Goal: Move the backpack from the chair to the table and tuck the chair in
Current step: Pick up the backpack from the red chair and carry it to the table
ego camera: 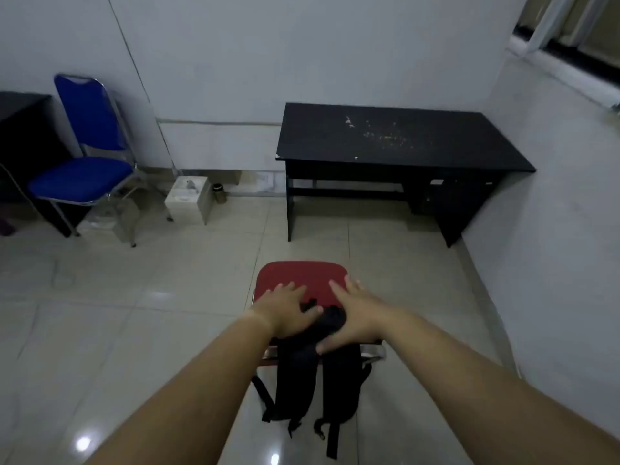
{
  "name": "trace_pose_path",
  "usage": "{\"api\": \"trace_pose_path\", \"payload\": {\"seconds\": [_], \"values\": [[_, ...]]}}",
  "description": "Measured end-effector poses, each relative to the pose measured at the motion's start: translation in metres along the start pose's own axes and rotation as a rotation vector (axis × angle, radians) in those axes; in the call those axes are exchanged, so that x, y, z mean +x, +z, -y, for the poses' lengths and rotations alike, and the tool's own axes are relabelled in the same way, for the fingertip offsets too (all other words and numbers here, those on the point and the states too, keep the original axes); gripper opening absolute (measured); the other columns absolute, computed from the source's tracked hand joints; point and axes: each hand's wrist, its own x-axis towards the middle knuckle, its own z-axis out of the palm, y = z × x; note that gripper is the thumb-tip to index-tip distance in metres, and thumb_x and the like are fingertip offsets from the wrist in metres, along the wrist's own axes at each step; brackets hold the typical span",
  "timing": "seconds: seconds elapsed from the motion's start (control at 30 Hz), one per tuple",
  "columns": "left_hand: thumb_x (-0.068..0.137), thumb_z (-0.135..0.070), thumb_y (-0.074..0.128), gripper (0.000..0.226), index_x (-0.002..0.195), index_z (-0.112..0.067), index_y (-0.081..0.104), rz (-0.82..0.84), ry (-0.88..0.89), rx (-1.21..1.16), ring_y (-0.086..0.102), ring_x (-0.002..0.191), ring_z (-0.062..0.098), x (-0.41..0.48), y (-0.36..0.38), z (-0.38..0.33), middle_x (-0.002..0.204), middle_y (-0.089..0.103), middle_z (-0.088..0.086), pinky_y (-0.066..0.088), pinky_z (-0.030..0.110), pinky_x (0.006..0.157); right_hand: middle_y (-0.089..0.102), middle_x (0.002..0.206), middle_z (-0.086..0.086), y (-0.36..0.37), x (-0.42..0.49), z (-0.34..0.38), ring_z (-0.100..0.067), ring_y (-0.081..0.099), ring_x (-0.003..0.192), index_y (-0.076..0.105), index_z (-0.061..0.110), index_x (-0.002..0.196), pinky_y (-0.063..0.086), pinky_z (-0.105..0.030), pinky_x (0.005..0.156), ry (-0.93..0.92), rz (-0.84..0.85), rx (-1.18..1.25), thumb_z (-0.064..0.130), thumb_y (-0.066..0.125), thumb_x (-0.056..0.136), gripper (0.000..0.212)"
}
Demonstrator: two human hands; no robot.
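Note:
A red padded chair (302,276) stands on the tiled floor in front of me, its seat facing the black table (436,146) by the far wall. A black backpack (339,380) hangs over the chair's backrest, with its shoulder straps dangling toward me. My left hand (288,310) lies flat on the top of the backpack with fingers spread over the seat. My right hand (355,317) rests beside it on the backpack's top, fingers extended and thumb pressed against a strap. Neither hand has closed around it. The table top is bare apart from pale scuffs.
A blue chair (84,176) stands at the left wall beside a dark desk (20,135). A white box (189,199) and a small dark jar (218,193) sit on the floor by the wall. Open tiled floor separates the red chair from the table; a wall runs along the right.

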Motion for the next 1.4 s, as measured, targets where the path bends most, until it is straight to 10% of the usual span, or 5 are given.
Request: {"api": "trace_pose_path", "payload": {"seconds": [0.43,0.67,0.77,1.07,1.4], "values": [[0.059,-0.083,0.055,0.095,0.137,-0.030,0.041,-0.096,0.133,0.047,0.033,0.137,0.024,0.009,0.084,0.031,0.141,0.048,-0.004,0.017,0.051,0.119,0.017,0.158,-0.006,0.080,0.026,-0.019,-0.033,0.003,0.147,0.014,0.029,0.150,0.008,-0.069,0.113,0.003,-0.070,-0.153,0.042,0.082,0.064,0.110],[0.061,-0.082,0.057,0.100,0.142,-0.027,0.036,-0.027,0.150,0.048,0.028,0.141,0.026,0.013,0.083,0.035,0.146,0.044,-0.001,0.011,0.053,0.120,0.034,0.151,-0.003,0.028,0.036,-0.020,-0.031,0.035,0.137,0.010,0.033,0.152,0.040,-0.045,0.107,-0.041,0.295,-0.374,0.015,0.088,0.062,0.121],[0.058,-0.084,0.058,0.105,0.143,-0.027,0.034,0.000,0.156,0.043,0.029,0.141,0.024,0.016,0.083,0.036,0.146,0.043,-0.002,0.010,0.053,0.121,0.036,0.150,-0.012,0.008,0.046,-0.011,-0.035,0.042,0.133,0.014,0.029,0.152,0.040,-0.045,0.105,0.019,0.433,-0.515,0.023,0.071,0.086,0.087],[0.058,-0.055,0.083,0.080,0.127,-0.029,0.051,0.356,-0.002,-0.163,0.058,0.111,0.019,0.060,0.010,0.050,0.129,0.058,-0.007,0.048,0.035,0.098,0.061,0.103,-0.009,0.013,0.084,-0.051,-0.032,0.063,0.091,0.047,0.014,0.115,0.041,-0.035,0.062,-0.213,-0.205,-0.455,0.004,0.070,0.070,0.051],[0.084,-0.024,0.064,0.040,0.120,-0.019,0.049,-0.309,0.153,0.581,0.057,0.107,0.027,0.150,-0.045,0.028,0.119,0.058,0.003,0.044,0.041,0.086,0.053,0.091,0.003,-0.007,0.137,-0.058,-0.020,0.052,0.081,0.044,0.020,0.098,0.043,-0.034,0.073,-0.066,-0.704,-0.190,0.039,0.087,0.061,0.060]]}}
